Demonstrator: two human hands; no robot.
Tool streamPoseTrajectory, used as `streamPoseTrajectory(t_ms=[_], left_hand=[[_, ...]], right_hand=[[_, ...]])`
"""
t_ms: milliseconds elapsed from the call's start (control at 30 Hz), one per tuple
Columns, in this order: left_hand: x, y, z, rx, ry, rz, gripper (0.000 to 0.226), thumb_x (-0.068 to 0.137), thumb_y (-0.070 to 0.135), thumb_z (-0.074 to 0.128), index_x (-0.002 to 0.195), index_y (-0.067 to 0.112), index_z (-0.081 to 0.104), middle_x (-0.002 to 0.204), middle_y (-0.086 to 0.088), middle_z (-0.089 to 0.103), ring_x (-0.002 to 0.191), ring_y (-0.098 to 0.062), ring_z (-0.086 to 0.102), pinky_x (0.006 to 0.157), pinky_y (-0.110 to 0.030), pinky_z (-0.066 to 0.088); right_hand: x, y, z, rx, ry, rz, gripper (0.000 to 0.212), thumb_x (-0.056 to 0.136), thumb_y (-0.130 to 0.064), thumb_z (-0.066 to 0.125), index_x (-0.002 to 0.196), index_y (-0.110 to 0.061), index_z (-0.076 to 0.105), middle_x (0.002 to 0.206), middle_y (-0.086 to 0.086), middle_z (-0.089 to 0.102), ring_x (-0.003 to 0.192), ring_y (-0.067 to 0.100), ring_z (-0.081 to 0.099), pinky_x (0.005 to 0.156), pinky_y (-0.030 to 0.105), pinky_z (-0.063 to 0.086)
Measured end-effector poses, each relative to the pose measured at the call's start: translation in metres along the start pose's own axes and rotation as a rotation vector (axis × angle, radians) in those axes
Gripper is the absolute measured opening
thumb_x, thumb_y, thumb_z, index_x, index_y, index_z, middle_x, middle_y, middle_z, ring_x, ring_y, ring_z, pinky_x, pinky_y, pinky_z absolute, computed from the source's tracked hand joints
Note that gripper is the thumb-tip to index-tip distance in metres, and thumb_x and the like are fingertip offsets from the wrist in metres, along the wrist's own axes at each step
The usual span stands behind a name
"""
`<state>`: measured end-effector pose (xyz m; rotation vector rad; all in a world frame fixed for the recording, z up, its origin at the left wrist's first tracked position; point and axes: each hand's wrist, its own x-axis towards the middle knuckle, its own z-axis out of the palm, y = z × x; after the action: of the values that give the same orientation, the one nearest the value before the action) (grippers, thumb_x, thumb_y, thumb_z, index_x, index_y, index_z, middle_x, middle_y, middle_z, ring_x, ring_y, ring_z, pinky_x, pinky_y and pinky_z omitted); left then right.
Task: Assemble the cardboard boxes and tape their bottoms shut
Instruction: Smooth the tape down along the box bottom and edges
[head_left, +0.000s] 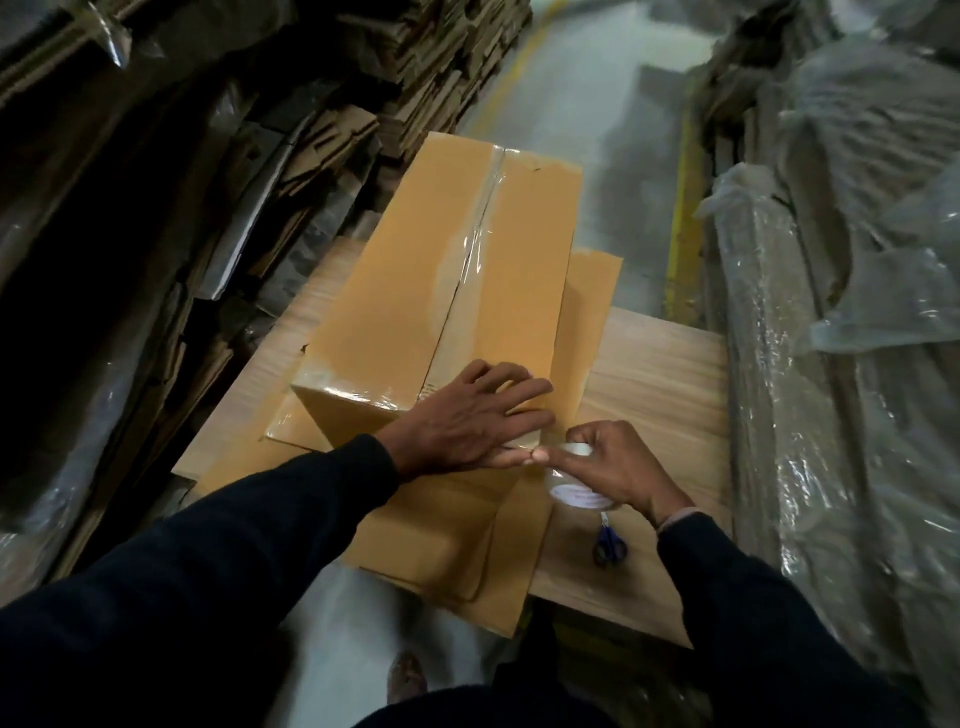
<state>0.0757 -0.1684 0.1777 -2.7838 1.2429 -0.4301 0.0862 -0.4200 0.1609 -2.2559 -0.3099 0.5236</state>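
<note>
Nearest the body, flat cardboard sheets (441, 535) lie on the wooden table (660, 374), not yet folded up, so by the look of it more boxes remain to be made. A pair of blue-handled scissors (610, 543) rests on the table just beside the right wrist.

The right hand (610, 467) grips a roll of clear tape (574, 480), fingers curled round it, thumb stretched out toward the left hand. The left hand (472, 421) lies flat on the near end of the box (441, 291), fingers spread and straight, pressing the tape down where it wraps over the edge; its thumb tip meets the right thumb at that corner.

The box stands bottom-up on the flat sheets. A strip of shiny tape (480, 244) runs along the middle seam to the far end, and tape also glints across the near edge. This bottom looks nearly sealed; I judge that cutting the tape free is what remains.

Beyond, stacks of flat cardboard (322, 156) line the left side.
</note>
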Motion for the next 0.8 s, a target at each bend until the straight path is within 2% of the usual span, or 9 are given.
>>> streamPoseTrajectory(t_ms=[100,167,300,433,567,633,733,800], left_hand=[[0.000,-0.001,-0.003,-0.014,0.006,0.018,0.056,0.111,0.060,0.027,0.134,0.021,0.061,0.152,-0.010,0.051,0.135,-0.033,0.050,0.098,-0.047,0.043],[-0.003,-0.004,-0.002,-0.035,-0.004,0.024,0.053,0.110,0.058,0.032,0.135,0.021,0.060,0.154,-0.012,0.049,0.142,-0.033,0.045,0.104,-0.049,0.041],[-0.020,-0.017,-0.001,-0.079,-0.020,0.062,0.049,0.107,0.058,0.042,0.136,0.022,0.059,0.157,-0.012,0.047,0.149,-0.033,0.039,0.107,-0.050,0.039],[-0.042,-0.035,-0.001,-0.097,-0.033,0.104,0.049,0.106,0.060,0.039,0.136,0.025,0.056,0.158,-0.010,0.044,0.151,-0.030,0.037,0.109,-0.051,0.037],[-0.042,-0.035,-0.002,-0.093,-0.037,0.104,0.048,0.106,0.061,0.039,0.136,0.027,0.055,0.158,-0.009,0.044,0.151,-0.029,0.037,0.109,-0.051,0.037],[-0.041,-0.035,-0.003,-0.092,-0.032,0.100,0.048,0.106,0.062,0.038,0.135,0.028,0.056,0.157,-0.008,0.044,0.150,-0.028,0.038,0.109,-0.051,0.038],[-0.043,-0.035,-0.004,-0.089,-0.018,0.096,0.051,0.107,0.064,0.035,0.135,0.028,0.058,0.157,-0.007,0.045,0.150,-0.027,0.038,0.109,-0.049,0.036],[-0.042,-0.034,-0.004,-0.084,-0.020,0.097,0.051,0.107,0.065,0.036,0.136,0.029,0.058,0.157,-0.007,0.045,0.150,-0.027,0.038,0.110,-0.048,0.036]], right_hand=[[-0.005,0.003,0.007,0.015,0.082,0.005,0.076,0.064,-0.092,0.073,0.053,-0.021,0.048,0.053,-0.009,0.041,0.054,0.010,0.041,0.060,0.035,0.032],[-0.008,-0.001,0.011,0.026,0.128,0.008,0.072,0.065,-0.089,0.074,0.053,-0.024,0.046,0.054,-0.008,0.040,0.054,0.009,0.040,0.059,0.034,0.032],[-0.012,-0.017,0.027,-0.040,0.150,0.035,0.075,0.066,-0.090,0.072,0.055,-0.021,0.047,0.056,-0.004,0.038,0.054,0.010,0.037,0.059,0.035,0.029],[-0.014,-0.036,0.050,-0.073,0.165,0.045,0.072,0.071,-0.086,0.072,0.054,-0.022,0.045,0.052,-0.008,0.038,0.053,0.012,0.039,0.058,0.035,0.031],[-0.016,-0.033,0.059,0.008,0.187,0.017,0.092,0.065,-0.097,0.064,0.063,-0.005,0.051,0.057,-0.003,0.041,0.056,0.012,0.040,0.058,0.035,0.030],[-0.020,-0.029,0.057,0.121,0.175,-0.011,0.088,0.070,-0.091,0.067,0.066,-0.004,0.053,0.059,-0.002,0.043,0.058,0.010,0.042,0.059,0.033,0.033],[-0.025,-0.019,0.053,0.202,0.157,-0.032,0.073,0.080,-0.077,0.073,0.070,-0.006,0.061,0.063,0.009,0.056,0.061,0.009,0.052,0.063,0.032,0.042],[-0.026,-0.014,0.050,0.214,0.165,-0.022,0.067,0.081,-0.071,0.078,0.070,-0.007,0.062,0.063,0.005,0.059,0.062,0.009,0.054,0.063,0.032,0.044]])
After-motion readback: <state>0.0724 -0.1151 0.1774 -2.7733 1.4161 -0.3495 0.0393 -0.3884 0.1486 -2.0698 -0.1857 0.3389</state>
